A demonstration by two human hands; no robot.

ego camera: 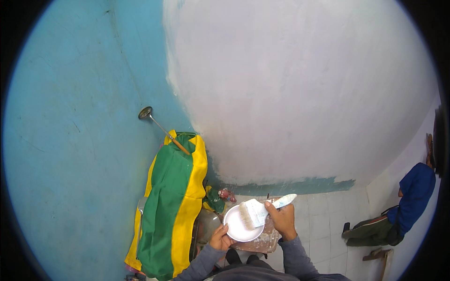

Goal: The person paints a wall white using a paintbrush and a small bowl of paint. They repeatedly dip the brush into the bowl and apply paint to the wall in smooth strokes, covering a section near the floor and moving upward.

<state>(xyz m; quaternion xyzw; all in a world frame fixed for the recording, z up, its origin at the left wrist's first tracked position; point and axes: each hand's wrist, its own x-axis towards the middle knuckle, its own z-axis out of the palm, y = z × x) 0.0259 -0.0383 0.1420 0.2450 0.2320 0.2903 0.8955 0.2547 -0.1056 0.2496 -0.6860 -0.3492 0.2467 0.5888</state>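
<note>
My left hand [221, 239] grips the rim of a round bowl [235, 230] of white paint from its lower left side. A wide paintbrush [258, 212] is in my right hand [283, 219], held at the neck below its paint-spattered handle. Its pale bristles lie over the bowl's right half; whether they touch the paint I cannot tell. Before me rises a wall [281, 87] coated mostly in white. Blue-green paint [288, 187] still shows in a strip along its foot, and the left part of the wall [81, 87] is blue.
A green and yellow cloth [168, 203] covers a rack at the left, with a ladle [160, 126] leaning out of its top. Below my hands stands a paint-spattered brown stool [270, 240]. At the right, a person [416, 196] in blue stands by the wall near a wooden piece [381, 256].
</note>
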